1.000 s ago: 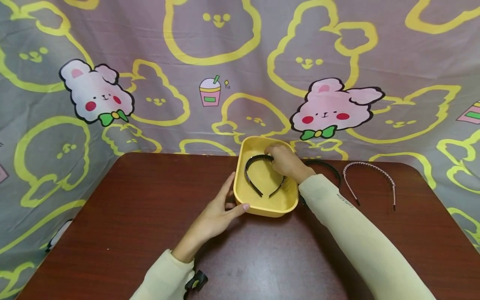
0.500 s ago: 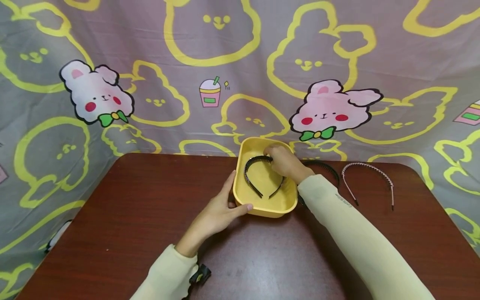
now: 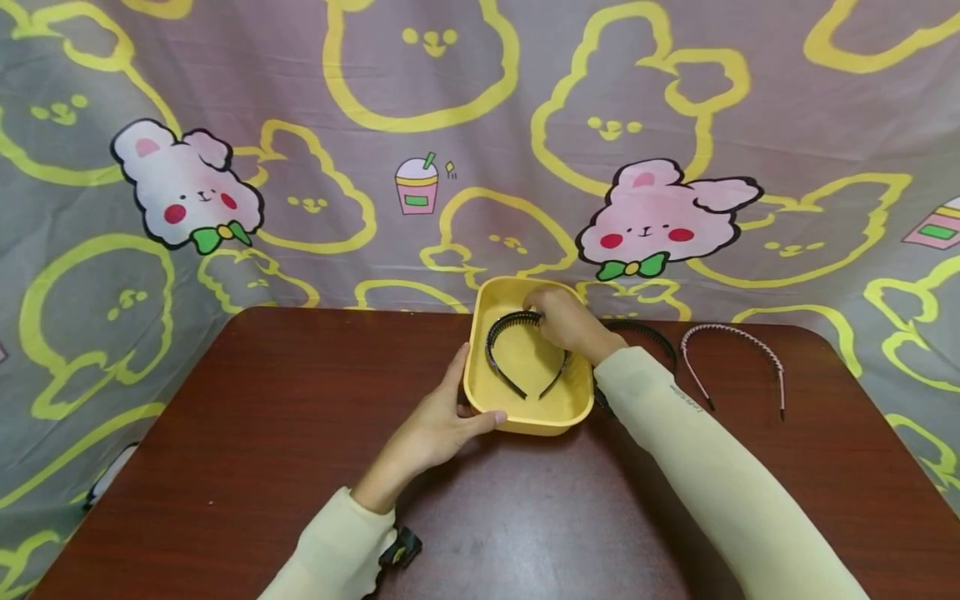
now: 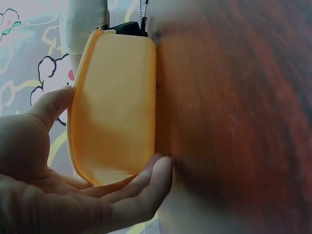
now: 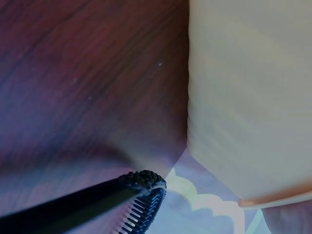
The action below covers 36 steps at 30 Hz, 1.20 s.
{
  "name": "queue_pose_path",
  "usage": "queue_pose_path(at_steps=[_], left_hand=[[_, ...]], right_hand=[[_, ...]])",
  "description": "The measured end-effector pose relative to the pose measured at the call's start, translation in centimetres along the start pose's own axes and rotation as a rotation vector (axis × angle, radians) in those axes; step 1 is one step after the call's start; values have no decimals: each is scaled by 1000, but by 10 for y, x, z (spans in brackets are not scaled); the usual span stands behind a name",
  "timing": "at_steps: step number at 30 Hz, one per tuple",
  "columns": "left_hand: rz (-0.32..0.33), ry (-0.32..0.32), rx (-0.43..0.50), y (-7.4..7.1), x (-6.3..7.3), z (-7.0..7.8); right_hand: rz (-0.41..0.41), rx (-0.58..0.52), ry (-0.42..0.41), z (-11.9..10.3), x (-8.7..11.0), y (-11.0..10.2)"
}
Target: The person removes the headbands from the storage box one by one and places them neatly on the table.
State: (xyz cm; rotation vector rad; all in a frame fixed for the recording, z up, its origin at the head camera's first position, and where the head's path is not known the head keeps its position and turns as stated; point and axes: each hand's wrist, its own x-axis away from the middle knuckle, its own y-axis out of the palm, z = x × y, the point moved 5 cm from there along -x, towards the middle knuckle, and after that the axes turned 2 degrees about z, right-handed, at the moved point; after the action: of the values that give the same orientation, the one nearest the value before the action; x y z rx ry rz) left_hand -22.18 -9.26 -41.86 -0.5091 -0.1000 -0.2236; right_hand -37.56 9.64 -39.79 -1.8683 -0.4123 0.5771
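A yellow plastic basin [image 3: 540, 427] is on the table, and a black toothed headband [image 3: 492, 343] lies inside it with both tips toward the near side. My left hand [image 3: 431, 429] grips the basin's near left corner, thumb over the rim. In the left wrist view the fingers [image 4: 146, 195] curl round the basin's end [image 4: 114, 107]. My right hand [image 3: 561, 318] reaches inside the basin and holds the headband at the upper right of its arc; the fingertips are hidden behind the hand. The right wrist view shows the basin's outer wall [image 5: 248, 87].
Right of the basin, partly behind my right sleeve, lies another black toothed headband [image 3: 662, 337], also near the right wrist camera [image 5: 141, 209]. Further right is a pink wrapped headband [image 3: 738, 332]. A patterned curtain [image 3: 300, 75] hangs behind the brown table [image 3: 300, 400].
My left thumb has slid slightly rightward along the basin's near rim. The right hand stays at the headband, and the whole view has shifted a little.
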Motion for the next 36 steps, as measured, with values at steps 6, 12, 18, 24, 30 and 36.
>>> queue_pose_path(at_steps=[6, 12, 18, 24, 30, 36], left_hand=[[-8, -28, 22, 3, 0, -1], [-12, -22, 2, 2, 0, -1], [-10, -17, -2, 2, 1, -2], [-13, -11, 0, 2, 3, -3], [-11, -10, -9, 2, 3, -3], [-14, -12, -18, 1, 2, -4]], right_hand=[[3, -15, -3, 2, 0, 0], [5, -13, 6, 2, -1, -2], [3, -29, 35, 3, -1, -2], [3, -59, 47, 2, 2, -4], [25, -79, 23, 1, 3, -8], [35, -83, 12, 0, 2, -11]])
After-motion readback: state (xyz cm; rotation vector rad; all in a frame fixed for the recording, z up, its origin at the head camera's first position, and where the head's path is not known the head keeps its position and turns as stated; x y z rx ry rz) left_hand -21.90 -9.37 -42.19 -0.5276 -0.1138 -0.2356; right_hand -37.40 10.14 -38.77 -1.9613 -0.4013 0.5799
